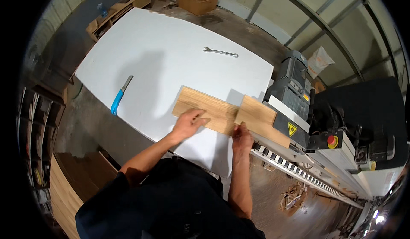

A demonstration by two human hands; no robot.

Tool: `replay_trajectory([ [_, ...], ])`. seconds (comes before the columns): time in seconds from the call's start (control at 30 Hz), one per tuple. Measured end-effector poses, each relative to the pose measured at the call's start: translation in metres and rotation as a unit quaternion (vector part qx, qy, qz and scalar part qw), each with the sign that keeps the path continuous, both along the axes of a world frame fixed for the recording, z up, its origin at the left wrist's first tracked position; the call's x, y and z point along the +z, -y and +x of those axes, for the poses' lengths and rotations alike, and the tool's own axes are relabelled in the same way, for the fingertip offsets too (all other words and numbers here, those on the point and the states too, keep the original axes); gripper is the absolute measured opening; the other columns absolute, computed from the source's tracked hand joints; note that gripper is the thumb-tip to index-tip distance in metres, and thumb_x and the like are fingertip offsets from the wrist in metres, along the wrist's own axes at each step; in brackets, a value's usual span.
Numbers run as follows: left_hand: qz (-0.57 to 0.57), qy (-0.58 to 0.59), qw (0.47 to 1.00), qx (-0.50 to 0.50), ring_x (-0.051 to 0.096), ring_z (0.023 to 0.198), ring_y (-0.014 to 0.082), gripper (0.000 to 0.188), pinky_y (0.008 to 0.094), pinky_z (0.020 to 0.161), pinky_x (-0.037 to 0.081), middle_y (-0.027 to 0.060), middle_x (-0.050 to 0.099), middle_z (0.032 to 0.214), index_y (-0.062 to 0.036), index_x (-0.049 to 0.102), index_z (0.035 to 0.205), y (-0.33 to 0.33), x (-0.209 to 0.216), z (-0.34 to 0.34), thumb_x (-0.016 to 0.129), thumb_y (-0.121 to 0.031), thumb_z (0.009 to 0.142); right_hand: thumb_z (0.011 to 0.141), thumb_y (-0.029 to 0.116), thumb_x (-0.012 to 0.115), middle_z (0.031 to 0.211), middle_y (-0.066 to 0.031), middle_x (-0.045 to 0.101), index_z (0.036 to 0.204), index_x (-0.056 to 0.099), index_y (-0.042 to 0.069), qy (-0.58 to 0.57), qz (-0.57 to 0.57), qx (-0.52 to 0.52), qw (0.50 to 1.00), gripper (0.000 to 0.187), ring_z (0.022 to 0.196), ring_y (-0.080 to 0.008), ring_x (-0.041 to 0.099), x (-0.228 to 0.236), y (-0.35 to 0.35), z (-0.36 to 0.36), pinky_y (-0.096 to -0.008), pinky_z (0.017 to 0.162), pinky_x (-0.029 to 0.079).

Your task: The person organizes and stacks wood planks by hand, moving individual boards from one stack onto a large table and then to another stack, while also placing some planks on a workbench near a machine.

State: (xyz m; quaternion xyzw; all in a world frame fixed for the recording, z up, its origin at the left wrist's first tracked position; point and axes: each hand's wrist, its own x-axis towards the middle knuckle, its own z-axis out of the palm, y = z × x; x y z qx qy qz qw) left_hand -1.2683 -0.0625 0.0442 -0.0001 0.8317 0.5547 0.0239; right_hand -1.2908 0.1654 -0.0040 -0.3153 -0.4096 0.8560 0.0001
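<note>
Two oak-coloured wooden boards lie end to end on a white table (162, 51). My left hand (188, 123) rests flat, fingers spread, on the near edge of the left board (206, 109). My right hand (242, 137) grips the near edge of the right board (259, 118), close to where the two boards meet. The right board reaches over the table's edge onto the feed rail of a grey machine (294, 98).
A blue-handled knife (119, 96) lies at the table's left edge and a steel wrench (220, 52) at its far side. A cardboard box (197, 0) and wooden crates (117, 13) stand beyond. Stacked boards (70, 187) sit low at left. The machine has a red stop button (332, 141).
</note>
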Motion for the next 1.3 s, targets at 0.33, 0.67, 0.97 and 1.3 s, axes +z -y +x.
replay_trajectory([
  [0.33, 0.264, 0.133, 0.948, 0.118, 0.053, 0.081, 0.0102, 0.029, 0.0237, 0.073, 0.045, 0.0054, 0.062, 0.092, 0.0052, 0.056, 0.112, 0.033, -0.038, -0.008, 0.059, -0.01, 0.088, 0.091, 0.014, 0.058, 0.086, -0.0101, 0.068, 0.1, 0.063, 0.0, -0.053, 0.157, 0.344, 0.924, 0.017, 0.077, -0.0177, 0.062, 0.018, 0.055, 0.065, -0.0254, 0.075, 0.049],
  [0.67, -0.162, 0.051, 0.967, 0.191, 0.054, 0.089, 0.035, 0.037, 0.0412, 0.081, 0.045, 0.0189, 0.062, 0.082, 0.0054, 0.063, 0.092, 0.06, -0.056, -0.031, 0.063, -0.029, 0.079, 0.088, 0.014, 0.055, 0.081, -0.0149, 0.062, 0.1, 0.058, -0.006, -0.153, 0.538, 0.233, 0.795, 0.024, 0.068, -0.0243, 0.056, -0.023, -0.02, 0.008, -0.0349, 0.065, 0.045],
  [0.97, -0.024, 0.137, 0.975, 0.176, 0.06, 0.078, 0.0309, 0.04, 0.0383, 0.071, 0.049, 0.0198, 0.063, 0.082, 0.0042, 0.066, 0.089, 0.059, -0.062, -0.031, 0.065, -0.033, 0.075, 0.088, 0.013, 0.056, 0.076, -0.0031, 0.062, 0.096, 0.064, -0.008, -0.059, 0.433, 0.179, 0.881, 0.024, 0.07, -0.0095, 0.052, -0.036, -0.021, -0.005, -0.0266, 0.064, 0.044],
  [1.3, 0.032, 0.076, 0.979, 0.188, 0.062, 0.064, 0.0223, 0.028, 0.0345, 0.064, 0.049, 0.0143, 0.066, 0.075, 0.0025, 0.066, 0.091, 0.079, -0.072, 0.011, 0.065, -0.023, 0.08, 0.089, 0.015, 0.054, 0.076, -0.0104, 0.063, 0.096, 0.062, -0.007, -0.092, 0.505, 0.225, 0.828, 0.024, 0.068, -0.0165, 0.053, -0.038, -0.004, 0.013, -0.0316, 0.065, 0.045],
])
